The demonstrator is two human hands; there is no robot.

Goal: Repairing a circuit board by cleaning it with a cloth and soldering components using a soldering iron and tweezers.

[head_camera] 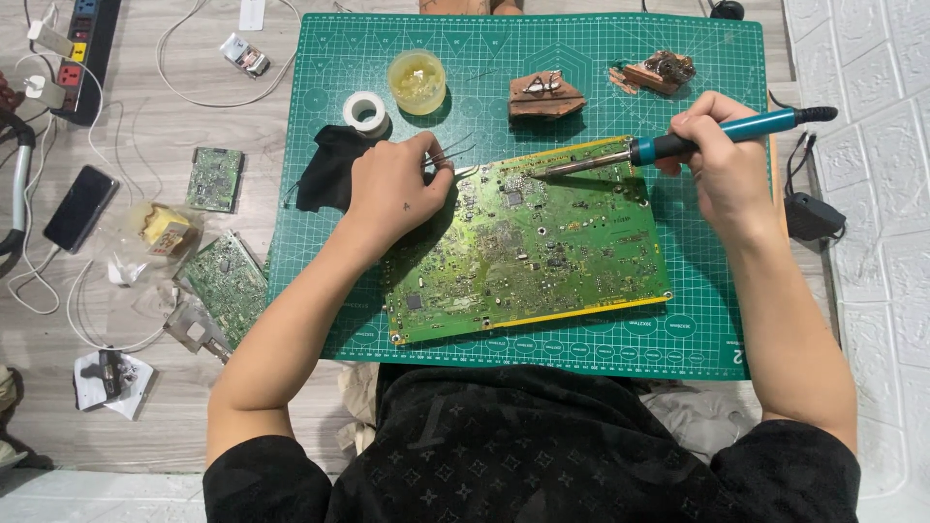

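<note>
Gridded green mat (717, 320) — glossy rectangular circuit board (542, 252)

Left hand (395, 186) pinched shut (fingers curled), right hand (722, 155) gripping, both forearms extended forward.

Bare mat (717, 329) lies right of and below the board (528, 247); the far edge is crowded by tape (365, 110), jar (417, 81) and two scraps (545, 95); left of the mat, spare boards (228, 281), phone (79, 207) and wires (145, 145) block passage.
</note>
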